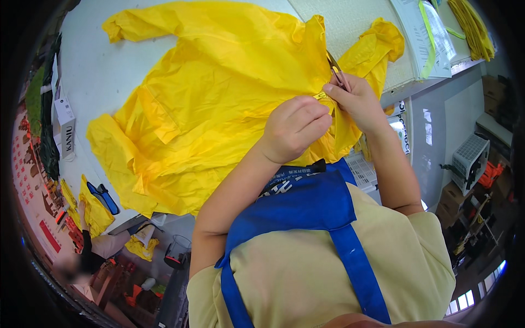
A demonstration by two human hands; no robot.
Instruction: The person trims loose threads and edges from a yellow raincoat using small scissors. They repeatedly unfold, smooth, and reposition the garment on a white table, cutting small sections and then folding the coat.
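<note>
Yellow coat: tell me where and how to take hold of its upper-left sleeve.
Probably best pinched at the cuff, from the left: the sleeve lies stretched out over the pale table, its end apart from the rest of the coat.

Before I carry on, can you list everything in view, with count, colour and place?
garment: 1, yellow, spread across the centre
scissors: 1, metallic, right of centre
table: 1, whitish, beneath the garment
box: 1, white, left
paper sheets: several, white, upper right
strips: more than one, lime green, upper right
folded fabric: count unclear, yellow, upper right
crate: 1, pale grey, right
cardboard boxes: several, brown, right
co-worker: 1, dark top, lower left
Other background items: too small to count
apron: 1, blue, worn
left hand: 1, bare, at the garment, fingertips hidden
right hand: 1, bare, holding the scissors
</note>
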